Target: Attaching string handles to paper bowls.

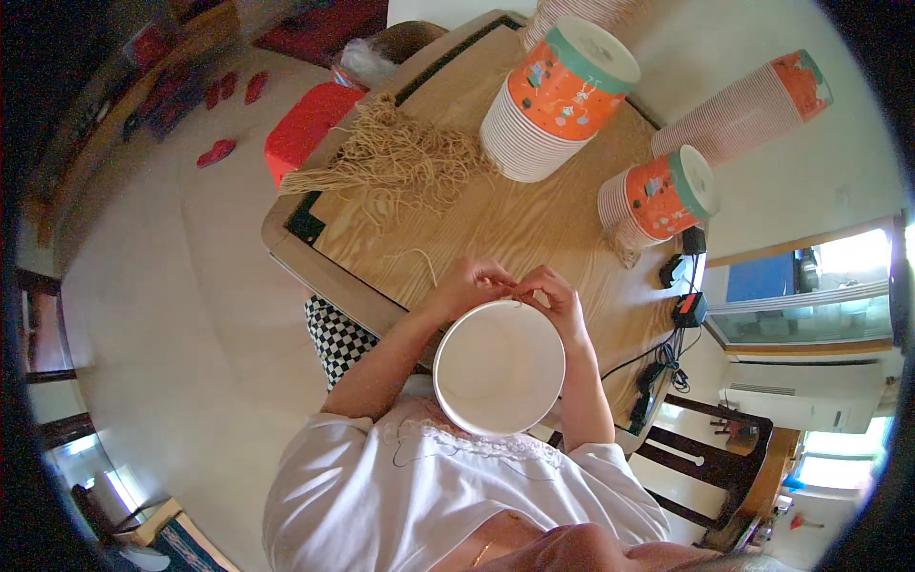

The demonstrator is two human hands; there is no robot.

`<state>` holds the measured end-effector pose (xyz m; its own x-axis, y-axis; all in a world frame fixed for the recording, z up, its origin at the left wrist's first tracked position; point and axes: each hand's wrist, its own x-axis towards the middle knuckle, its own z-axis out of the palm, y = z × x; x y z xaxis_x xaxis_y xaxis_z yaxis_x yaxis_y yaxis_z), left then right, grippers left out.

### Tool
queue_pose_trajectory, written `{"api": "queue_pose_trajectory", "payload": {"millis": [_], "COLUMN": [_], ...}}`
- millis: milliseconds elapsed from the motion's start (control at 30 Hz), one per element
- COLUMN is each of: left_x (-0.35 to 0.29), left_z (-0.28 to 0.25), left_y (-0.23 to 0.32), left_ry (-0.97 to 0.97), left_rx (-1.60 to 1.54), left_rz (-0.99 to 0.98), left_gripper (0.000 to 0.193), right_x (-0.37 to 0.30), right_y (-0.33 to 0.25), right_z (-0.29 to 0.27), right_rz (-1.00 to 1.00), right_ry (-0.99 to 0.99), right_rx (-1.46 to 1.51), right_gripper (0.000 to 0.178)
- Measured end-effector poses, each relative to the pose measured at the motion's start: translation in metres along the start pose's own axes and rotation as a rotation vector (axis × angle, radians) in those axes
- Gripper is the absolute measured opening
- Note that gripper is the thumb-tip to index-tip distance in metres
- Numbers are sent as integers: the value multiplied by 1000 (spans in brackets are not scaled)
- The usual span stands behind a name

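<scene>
A white paper bucket (pixel 498 370) is tilted with its open mouth toward me, close to my chest. At its far rim my left hand (pixel 474 284) and my right hand (pixel 555 297) meet, fingers closed in a pinch. Between them a small bit of brown twine shows at the rim; most of it is hidden by the fingers. A loose strand of twine (pixel 416 253) curves over the tabletop beside my left hand. Farther off lies a tangled heap of twine (pixel 405 157).
The wooden table (pixel 562 210) bears orange-and-green stacks of paper buckets (pixel 558 95), with a smaller stack (pixel 658 197) at the right. Black adapters and cables (pixel 672 353) lie along the right edge. A red stool (pixel 310 124) stands past the left edge; a dark chair (pixel 705 458) is at the right.
</scene>
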<state>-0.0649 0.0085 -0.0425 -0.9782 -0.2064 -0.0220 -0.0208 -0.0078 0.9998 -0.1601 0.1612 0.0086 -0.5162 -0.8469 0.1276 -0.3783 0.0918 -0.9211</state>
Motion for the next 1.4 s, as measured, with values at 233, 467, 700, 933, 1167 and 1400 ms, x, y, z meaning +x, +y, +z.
{"api": "queue_pose_trajectory", "payload": {"millis": [233, 467, 700, 933, 1167, 1400], "left_x": [-5, -1, 1, -3, -8, -16], "left_z": [-3, 4, 5, 6, 2, -1], "left_y": [10, -3, -4, 0, -4, 4], "left_ry": [-71, 46, 66, 50, 107, -3], "left_rx": [-19, -105, -103, -229, 6, 61], "left_rz": [76, -28, -35, -81, 12, -19], "left_gripper": [24, 18, 16, 17, 21, 22], "right_x": [0, -1, 5, 3, -1, -2], "right_y": [-11, -4, 1, -3, -17, -20], "right_z": [-3, 2, -2, -4, -14, -11], "right_rz": [-21, 5, -68, -98, -43, 73], "right_ry": [32, 89, 27, 28, -167, -166], "right_rx": [-62, -14, -97, -111, 25, 17], "right_gripper": [14, 21, 19, 13, 9, 10]}}
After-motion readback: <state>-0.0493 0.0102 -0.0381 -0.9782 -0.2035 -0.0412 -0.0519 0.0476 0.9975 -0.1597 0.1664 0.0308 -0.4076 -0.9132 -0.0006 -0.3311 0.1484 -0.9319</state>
